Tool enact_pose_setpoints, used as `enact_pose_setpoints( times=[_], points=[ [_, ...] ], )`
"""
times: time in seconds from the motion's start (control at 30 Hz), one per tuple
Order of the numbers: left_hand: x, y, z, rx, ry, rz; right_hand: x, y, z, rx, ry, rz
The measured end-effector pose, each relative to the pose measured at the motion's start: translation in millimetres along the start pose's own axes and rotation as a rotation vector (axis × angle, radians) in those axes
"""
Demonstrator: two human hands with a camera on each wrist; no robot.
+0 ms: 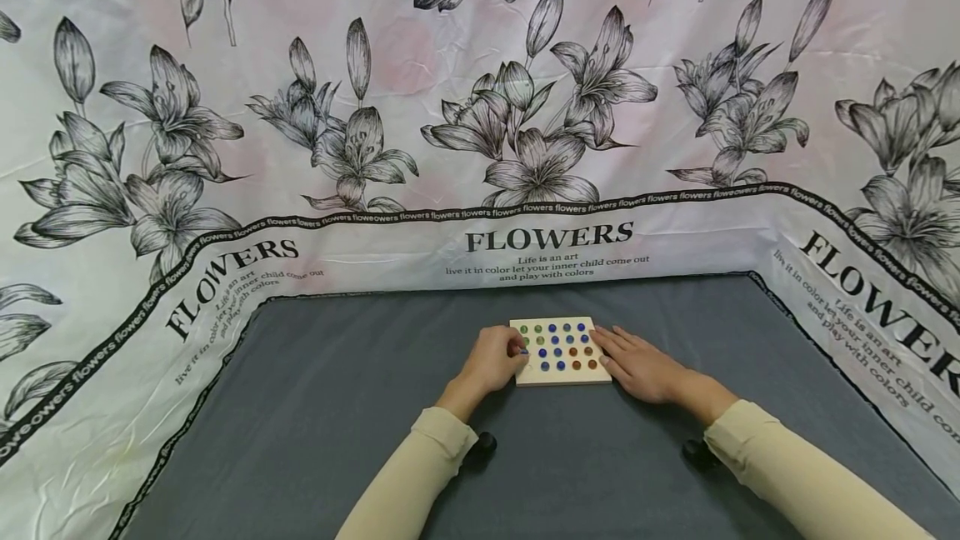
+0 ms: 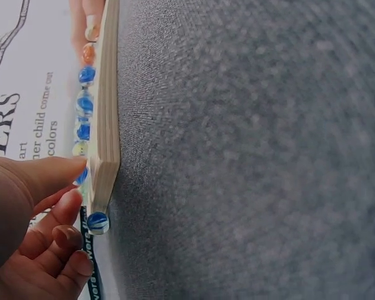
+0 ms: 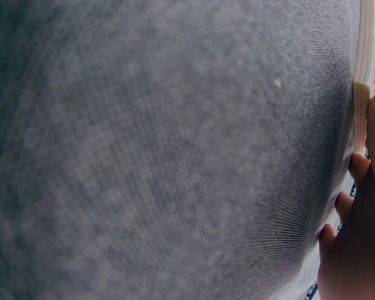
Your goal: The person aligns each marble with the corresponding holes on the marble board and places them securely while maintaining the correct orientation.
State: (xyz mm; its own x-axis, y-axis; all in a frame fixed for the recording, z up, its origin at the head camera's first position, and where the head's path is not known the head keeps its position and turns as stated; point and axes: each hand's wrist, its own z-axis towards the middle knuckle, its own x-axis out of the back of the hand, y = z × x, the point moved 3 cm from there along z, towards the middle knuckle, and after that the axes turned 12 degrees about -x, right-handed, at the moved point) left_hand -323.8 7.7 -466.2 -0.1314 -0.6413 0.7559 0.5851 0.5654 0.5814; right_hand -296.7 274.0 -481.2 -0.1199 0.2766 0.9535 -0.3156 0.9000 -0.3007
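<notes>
A pale wooden board (image 1: pixel 570 377) lies on the dark grey cloth, with rows of glass marbles set on it. Green marbles (image 1: pixel 537 328) sit at its back left, blue ones (image 1: pixel 557 352) across the middle, orange ones (image 1: pixel 573 352) at the front right. At the board's left edge my left hand (image 1: pixel 491 359) pinches a blue marble (image 2: pixel 81 175) between thumb and finger. Another blue marble (image 2: pixel 98 223) shows beside the board's left side, below the thumb in the left wrist view. My right hand (image 1: pixel 637 363) rests at the right edge, its fingers extended against the board.
Grey cloth (image 1: pixel 360 407) covers the table around the board. A white floral sheet with printed lettering (image 1: pixel 551 237) rises behind and along both sides. Dark round objects (image 1: pixel 480 450) show under both wrists.
</notes>
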Motion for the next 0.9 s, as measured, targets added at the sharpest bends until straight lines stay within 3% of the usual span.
enact_pose_setpoints(
  times=[0.37,0.73,0.9],
  points=[
    [3.2,-2.8,-4.2,-0.019,0.008,0.013,-6,6,2,0.01,0.008,-0.008],
    [17.0,-9.6,-13.4,-0.032,-0.014,0.028,2,-3,-1,0.003,0.007,-0.006],
    [19.2,-13.3,-17.2,-0.012,-0.032,0.025,1,0,0,0.053,0.041,0.001]
  ],
)
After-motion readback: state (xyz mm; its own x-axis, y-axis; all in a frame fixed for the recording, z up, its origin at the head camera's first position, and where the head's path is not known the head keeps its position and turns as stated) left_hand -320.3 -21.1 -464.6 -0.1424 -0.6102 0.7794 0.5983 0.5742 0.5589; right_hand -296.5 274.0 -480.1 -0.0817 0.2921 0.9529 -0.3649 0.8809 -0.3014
